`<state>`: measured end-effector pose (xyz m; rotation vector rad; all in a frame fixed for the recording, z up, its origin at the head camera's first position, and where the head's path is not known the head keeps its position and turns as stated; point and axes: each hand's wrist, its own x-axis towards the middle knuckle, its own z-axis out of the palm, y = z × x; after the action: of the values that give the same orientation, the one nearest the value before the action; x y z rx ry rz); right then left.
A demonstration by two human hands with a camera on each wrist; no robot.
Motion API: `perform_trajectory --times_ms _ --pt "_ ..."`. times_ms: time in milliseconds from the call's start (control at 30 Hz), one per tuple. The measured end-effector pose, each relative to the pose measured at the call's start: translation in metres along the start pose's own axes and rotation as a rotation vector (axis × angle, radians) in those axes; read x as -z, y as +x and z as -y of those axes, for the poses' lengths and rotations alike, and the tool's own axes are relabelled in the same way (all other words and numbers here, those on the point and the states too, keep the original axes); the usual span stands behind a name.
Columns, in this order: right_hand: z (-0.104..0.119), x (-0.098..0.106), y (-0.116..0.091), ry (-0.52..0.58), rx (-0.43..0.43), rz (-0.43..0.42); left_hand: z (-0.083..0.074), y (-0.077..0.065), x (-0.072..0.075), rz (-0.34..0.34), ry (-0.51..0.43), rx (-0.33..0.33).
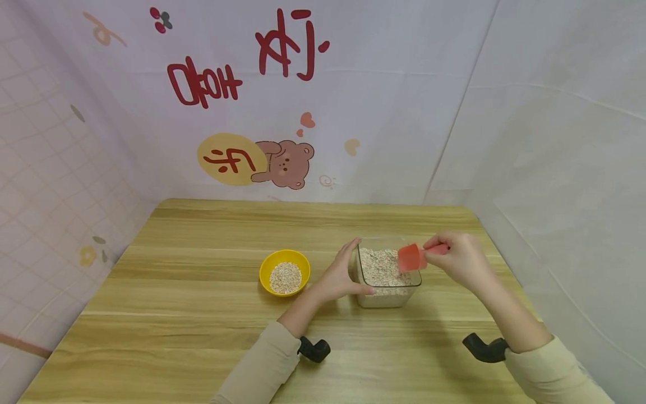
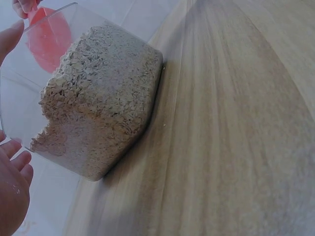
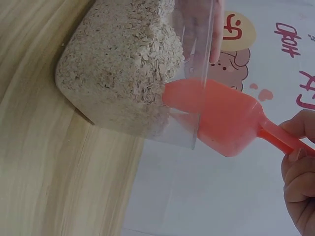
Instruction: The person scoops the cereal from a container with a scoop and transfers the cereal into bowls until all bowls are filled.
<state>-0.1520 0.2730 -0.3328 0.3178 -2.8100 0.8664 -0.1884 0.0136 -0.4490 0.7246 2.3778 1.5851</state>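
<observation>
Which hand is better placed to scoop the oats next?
Probably the right hand: it grips the red scoop, whose tip reaches into the clear container, while the left hand holds the container's side.

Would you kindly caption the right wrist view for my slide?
Right hand holding a red scoop partly inside a clear container of oats.

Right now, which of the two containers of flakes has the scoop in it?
The clear, squarish container on the right: the pink scoop reaches into it. The other, a round yellow bowl to its left, has no scoop.
</observation>
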Motion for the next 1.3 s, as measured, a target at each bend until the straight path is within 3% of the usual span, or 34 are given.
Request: perform_trajectory --times_ms 300,533,933,1300 --pt "-0.005 -0.010 0.003 0.021 0.000 0.022 0.001 0.002 -0.001 0.002 -0.004 -0.005" --pt "-0.007 -0.022 0.006 0.081 -0.038 0.094 -0.001 0.001 -0.001 -0.007 -0.001 -0.015" --pt "-0.012 -0.052 0.009 0.215 -0.114 0.108 0.000 0.003 -0.002 -0.016 0.002 0.007" --pt "-0.017 -0.063 0.010 0.234 -0.176 0.094 0.001 0.004 -0.002 -0.019 -0.001 0.009"
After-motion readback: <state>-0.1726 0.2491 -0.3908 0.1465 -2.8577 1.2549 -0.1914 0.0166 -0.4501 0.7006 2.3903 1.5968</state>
